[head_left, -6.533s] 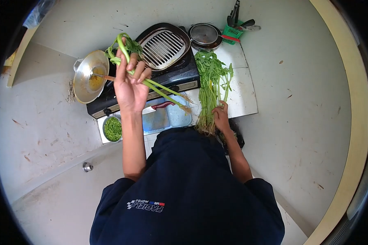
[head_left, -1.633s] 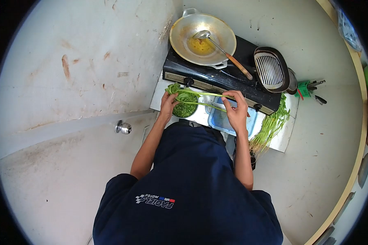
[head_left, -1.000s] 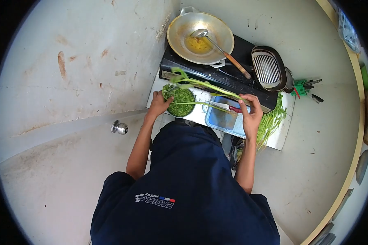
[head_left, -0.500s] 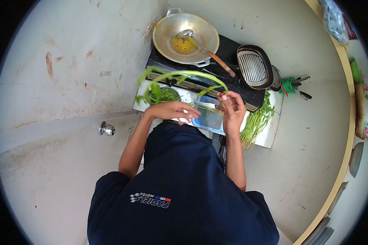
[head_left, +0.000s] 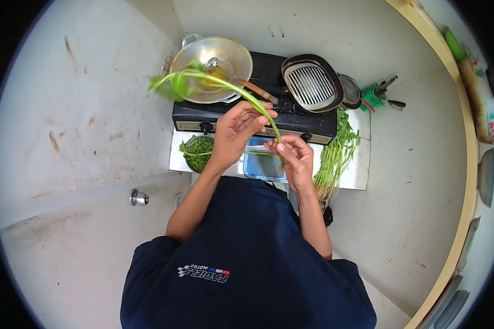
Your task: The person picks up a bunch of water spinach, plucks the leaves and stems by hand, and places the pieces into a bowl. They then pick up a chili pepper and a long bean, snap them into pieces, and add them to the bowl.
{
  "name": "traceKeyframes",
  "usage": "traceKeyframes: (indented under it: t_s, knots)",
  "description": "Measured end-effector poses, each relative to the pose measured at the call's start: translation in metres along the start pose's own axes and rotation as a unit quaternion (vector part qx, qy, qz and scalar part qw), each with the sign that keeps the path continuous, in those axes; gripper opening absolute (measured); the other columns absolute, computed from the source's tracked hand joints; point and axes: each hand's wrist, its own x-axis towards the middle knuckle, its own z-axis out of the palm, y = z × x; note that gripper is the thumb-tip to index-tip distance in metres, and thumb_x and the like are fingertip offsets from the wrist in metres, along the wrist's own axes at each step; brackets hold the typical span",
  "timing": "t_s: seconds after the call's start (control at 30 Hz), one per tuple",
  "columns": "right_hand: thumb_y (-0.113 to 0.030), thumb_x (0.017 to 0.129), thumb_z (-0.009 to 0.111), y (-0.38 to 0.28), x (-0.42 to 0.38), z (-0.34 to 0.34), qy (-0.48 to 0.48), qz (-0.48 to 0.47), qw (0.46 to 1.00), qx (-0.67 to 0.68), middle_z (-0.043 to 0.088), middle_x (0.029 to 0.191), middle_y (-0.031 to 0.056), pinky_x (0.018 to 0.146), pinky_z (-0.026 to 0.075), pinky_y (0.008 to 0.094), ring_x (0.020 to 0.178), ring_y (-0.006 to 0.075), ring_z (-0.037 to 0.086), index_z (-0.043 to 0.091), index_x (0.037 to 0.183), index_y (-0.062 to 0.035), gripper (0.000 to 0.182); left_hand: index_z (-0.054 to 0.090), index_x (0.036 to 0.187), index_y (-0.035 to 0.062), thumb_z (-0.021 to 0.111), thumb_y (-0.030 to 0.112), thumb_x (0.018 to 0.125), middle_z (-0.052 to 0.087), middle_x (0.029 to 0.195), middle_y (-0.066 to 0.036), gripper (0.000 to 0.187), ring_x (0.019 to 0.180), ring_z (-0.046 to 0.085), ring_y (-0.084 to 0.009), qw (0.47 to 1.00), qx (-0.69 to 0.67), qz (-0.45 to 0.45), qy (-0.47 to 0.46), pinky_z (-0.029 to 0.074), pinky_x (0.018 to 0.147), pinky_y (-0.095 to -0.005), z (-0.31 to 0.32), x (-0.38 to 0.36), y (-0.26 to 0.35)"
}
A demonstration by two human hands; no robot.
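Note:
A long leafy green vegetable stem (head_left: 230,86) arcs up and to the left, over the wok, with its leaves at the far end. My left hand (head_left: 240,130) pinches it partway along, between thumb and fingers. Lower down, my right hand (head_left: 296,159) grips the thick end of the same stem with its fingertips. A second thin stem runs left from the right hand, behind my left wrist, with its leafy tip overlapping a bowl of finely cut greens (head_left: 201,146). Below the hands lies a blue plastic container (head_left: 263,167), partly hidden by them.
On the black stove (head_left: 189,113) stand a wok (head_left: 237,52) holding a wooden-handled ladle (head_left: 258,92) and a ridged grill pan (head_left: 312,85). A bunch of rooted greens (head_left: 335,156) lies at the right of the counter, near a green basket of utensils (head_left: 371,97).
My left hand has risen from beside the container and taken hold of the stem. My right hand has moved slightly down and left. The view has shifted.

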Motion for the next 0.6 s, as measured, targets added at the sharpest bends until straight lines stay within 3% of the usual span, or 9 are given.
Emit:
traceKeyframes:
  t_s: [0.1, 0.23, 0.37, 0.43, 0.6]
  knots:
    - [0.002, 0.096, 0.064, -0.003, -0.006, -0.015, -0.031, -0.007, 0.999, -0.034, 0.070, 0.110, 0.0123, 0.100, 0.052, 0.0340, 0.108, 0.0203, 0.068, 0.066, 0.113, 0.0034, 0.017, 0.063, 0.117, -0.0019, 0.066, 0.004, 0.098, 0.069, 0.111, -0.011, 0.021, 0.100, 0.065, -0.0150, 1.000, 0.002, 0.014, 0.011, 0.052, 0.085, -0.0296, 0.018, 0.003, -0.013]
    - [0.003, 0.096, 0.065, -0.032, -0.010, -0.015, 0.010, -0.061, 0.995, -0.072, 0.063, 0.122, 0.0114, 0.098, 0.052, 0.0326, 0.110, 0.0189, 0.066, 0.064, 0.120, 0.0046, 0.025, 0.063, 0.110, -0.0013, 0.068, 0.000, 0.095, 0.066, 0.110, -0.010, 0.016, 0.104, 0.064, -0.0161, 1.000, 0.015, -0.018, 0.003, 0.053, 0.092, -0.0309, 0.035, 0.005, -0.029]
    - [0.002, 0.094, 0.069, -0.057, 0.000, -0.026, 0.050, -0.148, 0.978, -0.141, 0.065, 0.113, 0.0105, 0.090, 0.055, 0.0281, 0.103, 0.0157, 0.068, 0.068, 0.112, 0.0046, 0.019, 0.062, 0.109, -0.0041, 0.066, -0.006, 0.094, 0.065, 0.110, -0.011, 0.015, 0.104, 0.064, -0.0170, 0.999, 0.037, -0.016, -0.026, 0.054, 0.092, -0.0307, 0.057, 0.010, -0.045]
    - [0.002, 0.094, 0.069, -0.053, 0.001, -0.041, 0.058, -0.133, 0.983, -0.112, 0.066, 0.110, 0.0099, 0.088, 0.055, 0.0275, 0.100, 0.0149, 0.068, 0.068, 0.110, 0.0045, 0.016, 0.063, 0.108, -0.0063, 0.061, -0.012, 0.094, 0.063, 0.109, -0.010, 0.015, 0.103, 0.064, -0.0150, 0.998, 0.057, 0.009, -0.039, 0.053, 0.091, -0.0283, 0.066, 0.013, -0.056]
    - [0.002, 0.095, 0.068, -0.049, -0.006, -0.063, 0.073, -0.116, 0.988, -0.078, 0.067, 0.105, 0.0081, 0.086, 0.055, 0.0269, 0.097, 0.0135, 0.068, 0.068, 0.109, 0.0036, 0.014, 0.064, 0.107, -0.0054, 0.063, -0.011, 0.093, 0.060, 0.106, -0.008, 0.015, 0.100, 0.063, -0.0143, 0.996, 0.085, 0.005, -0.025, 0.052, 0.089, -0.0274, 0.092, 0.011, -0.066]
